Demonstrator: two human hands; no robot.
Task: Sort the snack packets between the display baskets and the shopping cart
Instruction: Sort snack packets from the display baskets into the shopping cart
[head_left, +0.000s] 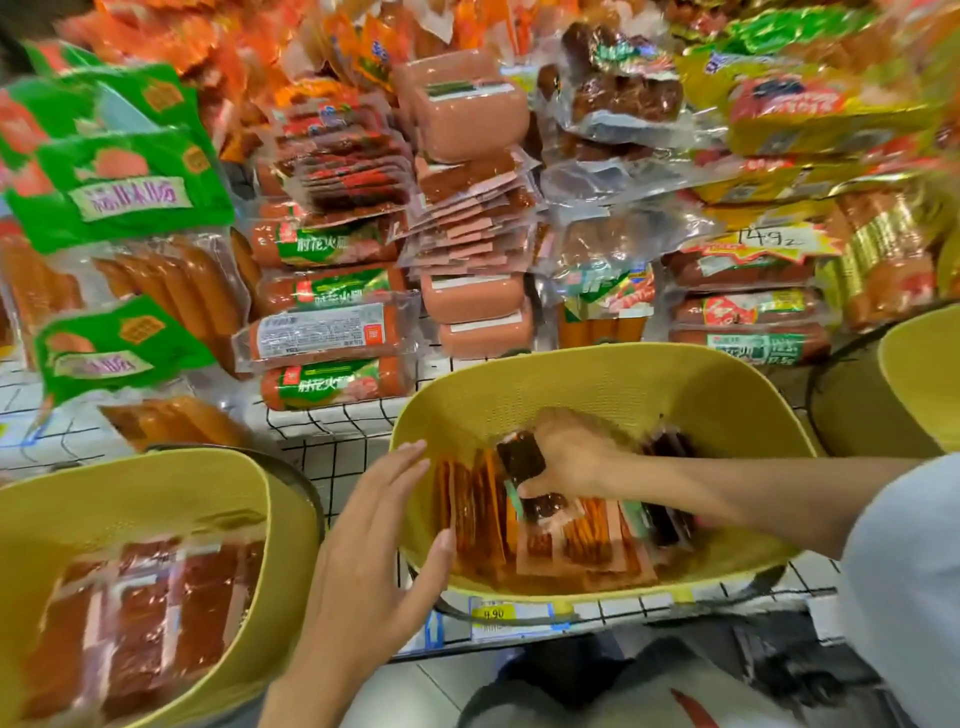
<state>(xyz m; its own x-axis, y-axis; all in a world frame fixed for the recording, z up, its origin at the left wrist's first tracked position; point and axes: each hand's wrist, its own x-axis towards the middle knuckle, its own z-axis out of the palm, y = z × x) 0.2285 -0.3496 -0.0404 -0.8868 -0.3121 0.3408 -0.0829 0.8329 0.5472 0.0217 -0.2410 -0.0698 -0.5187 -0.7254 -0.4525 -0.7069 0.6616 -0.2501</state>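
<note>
A yellow display basket (613, 374) stands in the middle, filled with orange and dark snack packets (483, 514) standing on edge. Inside it my right hand (571, 457) grips a dark red snack packet (524, 462). My left hand (374, 525) is flat with straight fingers, resting against the basket's left rim, thumb just inside. A second yellow basket (156, 488) at the lower left holds red-brown packets (140, 623). The edge of a third yellow basket (919, 374) shows at the right. No shopping cart is clearly visible.
Behind the baskets, stacked sausage packs (327, 338), pink ham blocks (467, 114) and green-labelled packs (119, 192) crowd a white gridded shelf (332, 421). A yellow price tag (493, 616) hangs on the shelf's front edge. Dark items lie below at the bottom right.
</note>
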